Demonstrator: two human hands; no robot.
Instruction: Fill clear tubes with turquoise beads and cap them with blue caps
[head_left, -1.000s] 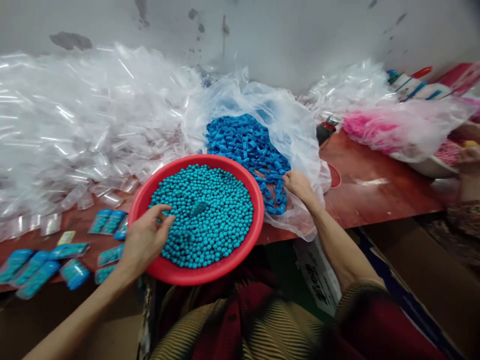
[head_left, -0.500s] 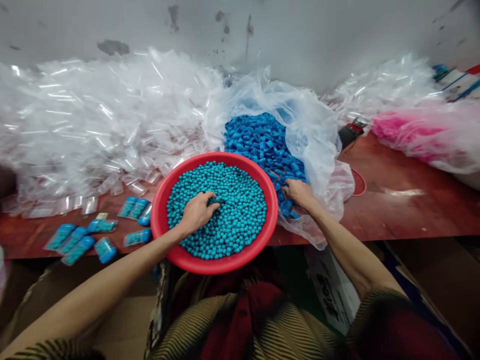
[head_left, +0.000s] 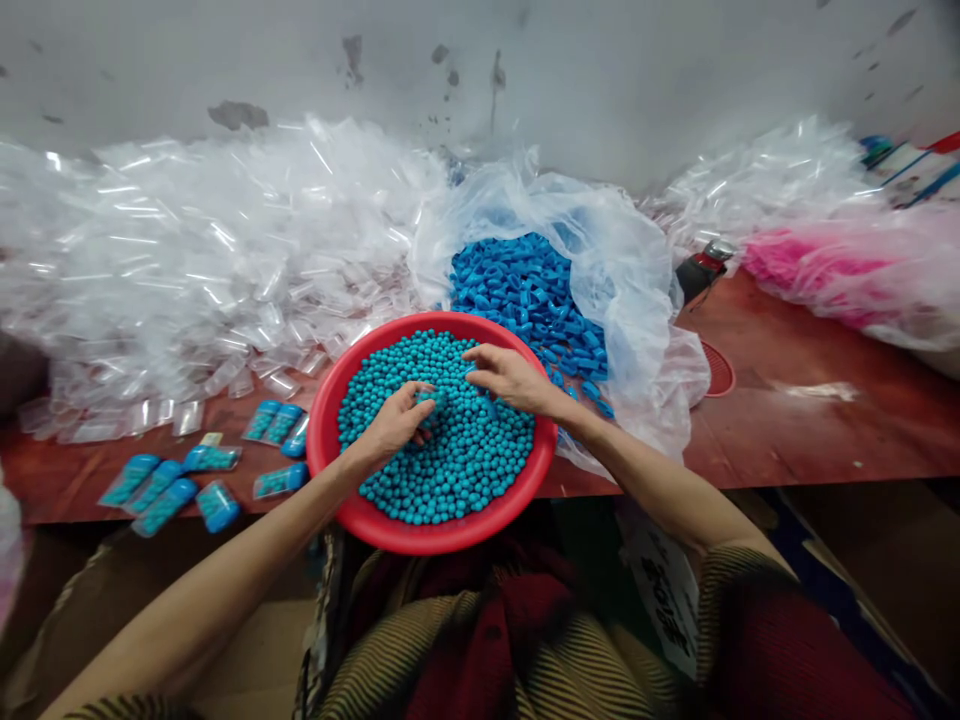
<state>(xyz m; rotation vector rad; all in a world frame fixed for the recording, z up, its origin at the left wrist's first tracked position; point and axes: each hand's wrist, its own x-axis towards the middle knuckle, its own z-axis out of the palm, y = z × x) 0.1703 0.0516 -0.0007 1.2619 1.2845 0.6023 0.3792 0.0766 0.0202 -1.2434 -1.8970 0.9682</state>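
- Seen from above, two bare hands at work over one red basin (head_left: 541, 462), at the near edge of one reddish table (head_left: 787, 440).
- Inside the basin, a broad layer of round teal beads (head_left: 450, 480), too many to count.
- Left hand (head_left: 396, 428) low over the beads, left of the basin's middle; fingers curled narrow, holding one small clear container (head_left: 430, 402) with teal showing in it, partly hidden.
- Right hand (head_left: 519, 382) above the right half of the beads, near the left hand but apart from it; thumb and fingers close together, pinching one small blue cap (head_left: 471, 369), mostly covered and blurred.
- Left of the basin, nine filled containers (head_left: 218, 506) with blue ends, lying in two loose groups: five farther left, four closer to the basin.
- Beside them, one small pale yellow piece (head_left: 211, 439).
- Behind the basin, one open translucent bag (head_left: 637, 300) around a heap of loose blue caps (head_left: 517, 280), uncountable.
- Along the wall, two heaps of clear plastic pieces: one large left heap (head_left: 225, 230), one smaller right heap (head_left: 780, 170).
- Farther right, one dark-and-red object (head_left: 701, 272), one round red mesh piece (head_left: 718, 368) and one bag of pink pieces (head_left: 817, 262).
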